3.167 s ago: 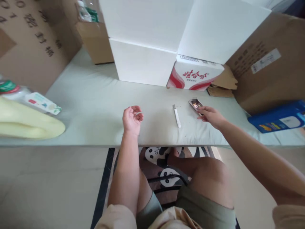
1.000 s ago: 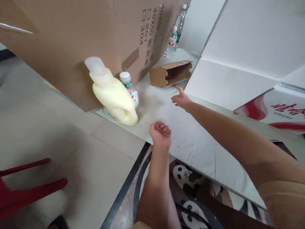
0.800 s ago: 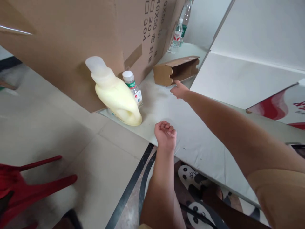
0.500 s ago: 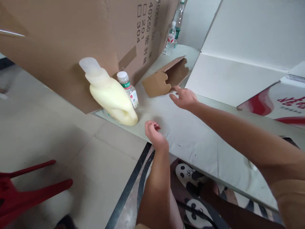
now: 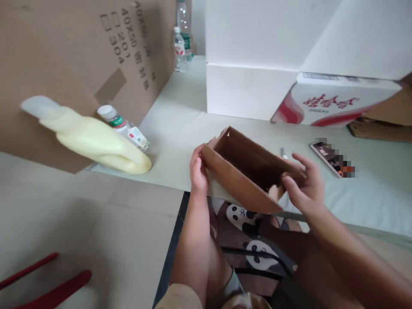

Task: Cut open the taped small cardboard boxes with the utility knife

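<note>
A small brown cardboard box (image 5: 236, 182), its top side uncovered, is held between my two hands over the table's front edge. My left hand (image 5: 198, 171) grips its left end, fingers on the outer wall. At the right end, my right hand (image 5: 305, 184) pinches the wall near a notched flap, thumb toward the inside. The box tilts toward me and its inside is dark, with nothing I can make out in it. Left of my left hand stand a pale yellow jug (image 5: 96, 139) and a small clear bottle (image 5: 124, 128) with a white cap.
A large carton (image 5: 80, 56) stands at the left. White boxes (image 5: 244, 90) and a red-and-white carton (image 5: 331, 101) line the back. Two clear bottles (image 5: 180, 49) stand in the far corner. A phone (image 5: 326, 156) lies right on the table (image 5: 170, 116). Red chair parts (image 5: 64, 289) are lower left.
My right hand has taken hold of the cardboard box and brought it nearer. My left hand now grips its other end. The view has turned right, bringing the phone into sight.
</note>
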Demonstrator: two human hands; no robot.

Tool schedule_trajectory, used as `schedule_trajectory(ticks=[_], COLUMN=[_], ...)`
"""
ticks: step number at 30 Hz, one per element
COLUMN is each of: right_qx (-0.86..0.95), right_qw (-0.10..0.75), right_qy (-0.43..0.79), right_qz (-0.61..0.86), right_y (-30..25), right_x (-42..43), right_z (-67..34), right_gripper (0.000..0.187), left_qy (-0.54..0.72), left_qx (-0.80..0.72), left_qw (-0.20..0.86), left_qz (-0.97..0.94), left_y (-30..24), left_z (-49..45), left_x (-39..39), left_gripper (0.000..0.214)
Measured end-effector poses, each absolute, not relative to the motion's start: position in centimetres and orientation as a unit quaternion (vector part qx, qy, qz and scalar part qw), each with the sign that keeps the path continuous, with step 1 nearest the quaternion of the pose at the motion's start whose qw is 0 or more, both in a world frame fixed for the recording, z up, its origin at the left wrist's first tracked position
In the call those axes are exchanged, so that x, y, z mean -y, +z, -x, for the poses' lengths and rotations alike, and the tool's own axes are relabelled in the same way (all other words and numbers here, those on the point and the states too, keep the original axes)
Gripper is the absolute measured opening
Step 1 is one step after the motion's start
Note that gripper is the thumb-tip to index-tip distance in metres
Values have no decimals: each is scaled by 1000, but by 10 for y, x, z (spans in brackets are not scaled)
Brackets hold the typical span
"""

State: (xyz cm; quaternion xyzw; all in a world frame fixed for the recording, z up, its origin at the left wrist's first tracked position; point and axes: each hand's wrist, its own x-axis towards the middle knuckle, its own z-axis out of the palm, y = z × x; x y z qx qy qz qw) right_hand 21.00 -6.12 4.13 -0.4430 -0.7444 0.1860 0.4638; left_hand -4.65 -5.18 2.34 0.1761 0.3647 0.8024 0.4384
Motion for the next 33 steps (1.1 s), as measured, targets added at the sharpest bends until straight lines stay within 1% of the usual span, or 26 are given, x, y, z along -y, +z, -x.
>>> schedule_trajectory(ticks=[1, 2, 5, 6, 8, 10, 17, 19, 21, 23, 25, 27, 30, 33], right_qx=[714, 687, 629, 616, 601, 591, 584, 610, 638, 653, 659, 666, 677, 654], right_qw=[476, 484, 510, 520, 536, 550, 583, 589, 586, 579, 573, 566, 553, 536], right_qy=[228, 268, 364, 390, 425, 435, 384, 363, 353, 350, 349, 354, 347, 252], right_qz=[460, 471, 460, 445, 413, 399, 415, 386, 353, 340, 340, 332, 340, 470], right_y=[35, 29, 17, 14, 11, 11, 20, 19, 16, 13, 13, 16, 24, 29], right_x=[63, 62, 55, 51, 46, 43, 47, 46, 45, 44, 45, 48, 44, 15], right_z=[-212, -214, -215, -216, -217, -219, -250, -260, -267, -271, -272, -273, -286, -325], right_gripper=[44, 42, 23, 20, 20, 22, 30, 38, 49, 55, 51, 45, 45, 43], left_qy=[801, 798, 795, 802, 815, 825, 748, 744, 731, 681, 602, 553, 572, 584], left_qx=[-362, -361, -370, -369, -369, -371, -412, -435, -463, -490, -514, -520, -499, -491], left_qw=[428, 413, 368, 351, 312, 272, 241, 231, 227, 223, 213, 201, 180, 175], left_qz=[-210, -250, -308, -313, -318, -328, -462, -451, -446, -496, -572, -619, -625, -622], left_y=[24, 23, 20, 20, 21, 24, 25, 20, 15, 12, 12, 12, 11, 9], left_z=[39, 34, 25, 25, 24, 21, -16, -24, -26, -22, -17, -13, -12, -15], left_x=[50, 47, 39, 37, 31, 26, 13, 6, 1, -2, -1, 1, 4, 4], left_gripper=[33, 37, 42, 42, 42, 44, 57, 55, 47, 46, 47, 36, 24, 20])
